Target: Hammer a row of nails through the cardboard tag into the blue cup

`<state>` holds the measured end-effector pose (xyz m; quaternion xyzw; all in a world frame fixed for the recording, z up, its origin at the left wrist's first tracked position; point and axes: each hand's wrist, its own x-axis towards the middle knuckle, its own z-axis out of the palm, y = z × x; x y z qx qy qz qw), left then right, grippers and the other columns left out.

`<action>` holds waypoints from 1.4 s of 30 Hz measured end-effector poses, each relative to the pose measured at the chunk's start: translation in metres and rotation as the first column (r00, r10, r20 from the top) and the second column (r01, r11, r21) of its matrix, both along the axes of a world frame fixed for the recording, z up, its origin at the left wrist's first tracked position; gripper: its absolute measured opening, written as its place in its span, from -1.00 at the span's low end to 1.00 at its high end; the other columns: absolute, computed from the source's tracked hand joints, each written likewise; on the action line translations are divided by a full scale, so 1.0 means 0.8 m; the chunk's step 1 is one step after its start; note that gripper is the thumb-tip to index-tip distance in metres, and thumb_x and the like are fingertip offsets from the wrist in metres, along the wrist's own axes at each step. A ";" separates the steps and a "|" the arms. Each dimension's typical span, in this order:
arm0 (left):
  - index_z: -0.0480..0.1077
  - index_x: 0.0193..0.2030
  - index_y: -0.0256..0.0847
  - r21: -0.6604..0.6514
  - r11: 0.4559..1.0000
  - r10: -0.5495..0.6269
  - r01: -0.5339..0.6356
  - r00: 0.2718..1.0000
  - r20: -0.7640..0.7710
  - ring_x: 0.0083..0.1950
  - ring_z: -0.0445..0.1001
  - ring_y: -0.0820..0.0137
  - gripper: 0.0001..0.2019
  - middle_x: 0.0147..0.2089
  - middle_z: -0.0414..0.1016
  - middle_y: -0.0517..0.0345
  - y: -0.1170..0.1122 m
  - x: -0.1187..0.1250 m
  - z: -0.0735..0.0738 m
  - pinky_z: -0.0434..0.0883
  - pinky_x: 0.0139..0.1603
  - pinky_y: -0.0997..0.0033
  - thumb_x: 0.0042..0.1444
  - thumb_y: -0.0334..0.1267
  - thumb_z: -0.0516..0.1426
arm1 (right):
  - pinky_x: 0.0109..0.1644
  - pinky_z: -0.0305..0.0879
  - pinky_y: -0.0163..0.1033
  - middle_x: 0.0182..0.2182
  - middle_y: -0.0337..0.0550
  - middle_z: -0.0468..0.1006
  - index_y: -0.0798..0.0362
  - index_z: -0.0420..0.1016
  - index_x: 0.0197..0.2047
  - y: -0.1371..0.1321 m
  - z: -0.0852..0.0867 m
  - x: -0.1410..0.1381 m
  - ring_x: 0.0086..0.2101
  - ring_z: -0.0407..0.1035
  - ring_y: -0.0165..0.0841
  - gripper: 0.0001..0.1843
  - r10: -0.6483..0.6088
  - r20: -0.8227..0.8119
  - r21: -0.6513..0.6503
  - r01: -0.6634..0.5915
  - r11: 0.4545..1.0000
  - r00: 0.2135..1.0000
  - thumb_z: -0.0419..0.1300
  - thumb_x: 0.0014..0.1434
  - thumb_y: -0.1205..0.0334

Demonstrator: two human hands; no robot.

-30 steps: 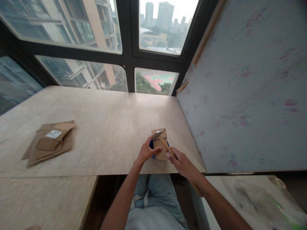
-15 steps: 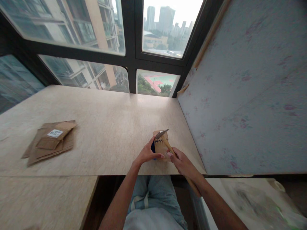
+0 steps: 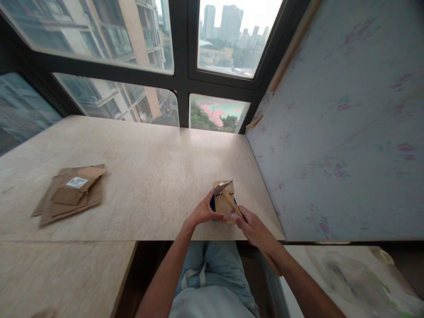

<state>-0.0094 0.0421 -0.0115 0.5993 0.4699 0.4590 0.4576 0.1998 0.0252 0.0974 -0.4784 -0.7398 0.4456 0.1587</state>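
Observation:
My right hand (image 3: 250, 223) is wrapped around the wooden handle of a hammer (image 3: 233, 204), which slants back under my forearm. The metal head lies over the far part of a small tan block (image 3: 222, 207) with blue at its sides; I cannot tell whether they touch. Several small dark points like nails stand in a row across the block. My left hand (image 3: 204, 211) holds the block from its left, fingers at the far side and thumb along the near edge. The block rests on the pale countertop (image 3: 149, 176) near its front edge.
Flat brown cardboard mailers (image 3: 71, 194), one with a white label, lie stacked at the left. A patterned wall panel (image 3: 331, 132) rises close on the right. Dark-framed windows (image 3: 180, 101) border the far side. Lower right, a plastic-covered surface (image 3: 347, 274) sits below the counter.
The hammer's head has dipped slightly toward the block, and its handle end has shifted a little right. My left hand keeps its hold. The view has shifted slightly.

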 end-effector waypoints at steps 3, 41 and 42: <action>0.04 0.42 -0.07 -0.066 0.998 -0.009 0.007 1.000 -0.030 0.36 0.21 -0.04 0.14 0.35 0.24 -0.15 -0.001 0.000 0.005 0.14 0.36 -0.14 -0.32 -0.12 0.48 | -0.32 0.19 -0.26 -0.44 -0.24 0.46 0.02 0.40 -0.15 0.000 -0.004 -0.005 -0.42 0.36 -0.31 -0.71 0.017 0.060 0.012 -0.018 1.000 0.998 -0.02 0.31 0.02; 0.02 0.43 -0.08 -0.065 0.995 0.061 -0.074 0.979 -0.193 0.50 -0.19 -0.10 0.17 0.50 -0.20 -0.23 -0.006 0.002 0.002 -0.03 0.42 -0.19 -0.35 -0.01 0.47 | -0.29 0.30 -0.24 -0.43 -0.23 0.51 0.06 0.39 -0.09 0.019 -0.048 -0.022 -0.40 0.41 -0.29 -0.63 -0.286 -0.085 0.053 0.291 0.955 0.954 0.12 0.15 -0.03; 0.06 0.41 -0.08 -0.052 0.994 0.078 -0.091 0.974 -0.213 0.51 -0.23 -0.10 0.14 0.51 -0.27 -0.22 -0.006 0.002 0.002 -0.03 0.42 -0.18 -0.34 0.00 0.47 | -0.28 0.31 -0.23 -0.43 -0.23 0.52 0.06 0.39 -0.08 0.021 -0.054 -0.024 -0.40 0.42 -0.28 -0.63 -0.295 -0.084 0.052 0.300 0.953 0.952 0.13 0.15 -0.01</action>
